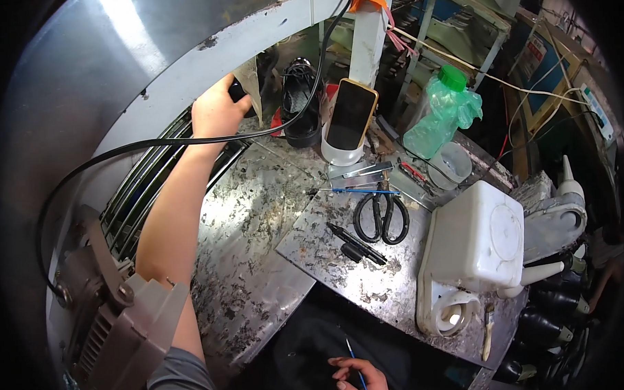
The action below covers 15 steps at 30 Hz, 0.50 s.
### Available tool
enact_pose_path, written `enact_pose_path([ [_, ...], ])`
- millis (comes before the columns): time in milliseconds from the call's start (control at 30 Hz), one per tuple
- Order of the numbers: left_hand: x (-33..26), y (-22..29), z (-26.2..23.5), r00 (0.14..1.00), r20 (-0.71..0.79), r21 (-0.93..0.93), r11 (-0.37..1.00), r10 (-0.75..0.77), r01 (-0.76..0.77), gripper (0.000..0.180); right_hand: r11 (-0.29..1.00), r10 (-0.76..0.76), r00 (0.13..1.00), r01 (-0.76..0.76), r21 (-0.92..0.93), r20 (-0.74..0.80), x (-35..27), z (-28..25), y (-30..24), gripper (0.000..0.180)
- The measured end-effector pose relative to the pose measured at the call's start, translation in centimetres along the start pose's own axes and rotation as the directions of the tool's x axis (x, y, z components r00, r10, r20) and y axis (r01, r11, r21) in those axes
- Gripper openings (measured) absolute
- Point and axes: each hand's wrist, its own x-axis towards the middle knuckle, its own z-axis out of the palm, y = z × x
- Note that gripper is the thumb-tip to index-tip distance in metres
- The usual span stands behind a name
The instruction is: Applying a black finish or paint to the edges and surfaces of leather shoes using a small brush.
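My left hand (216, 114) reaches far forward, beside the metal rack. Its fingers close round a black rounded thing (237, 91), mostly hidden by the hand and a beige flap (250, 87); I cannot make out its kind. Just to the right of it a black shoe (299, 102) stands on the table. Low in the picture, over the dark cloth of my lap, my right hand (363, 380) pinches a thin blue stick (352, 350) with a pale tip, like a fine brush. A similar blue stick (367, 191) lies across the black-handled scissors (380, 219).
A phone (351, 114) leans in a white holder, near a green-capped bottle (452, 78). Black pens (358, 243), a white plastic container (475, 237) and a brush (488, 332) lie on the stained metal table (239, 266). A black cable (166, 141) crosses over my left forearm. Black shoes (547, 324) fill the right.
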Motion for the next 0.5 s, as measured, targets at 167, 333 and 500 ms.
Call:
enact_pose_path([
  [167,-0.8,3.1,0.5,0.978,-0.07,0.111,0.976,0.197,-0.188,0.044,1.0,0.002,1.0,-0.002,0.004,0.014,-0.4,0.1,-0.7,0.036],
  [333,-0.7,3.8,1.1,0.942,-0.045,0.254,0.916,0.332,-0.311,0.052,1.0,-0.009,1.0,0.009,0.001,-0.004,-1.4,-0.1,-0.6,0.034],
  [500,-1.4,4.0,1.0,0.938,-0.016,0.006,0.938,0.346,-0.346,0.057,1.0,-0.02,1.0,0.02,-0.011,-0.002,-1.5,-0.1,-0.8,0.033],
])
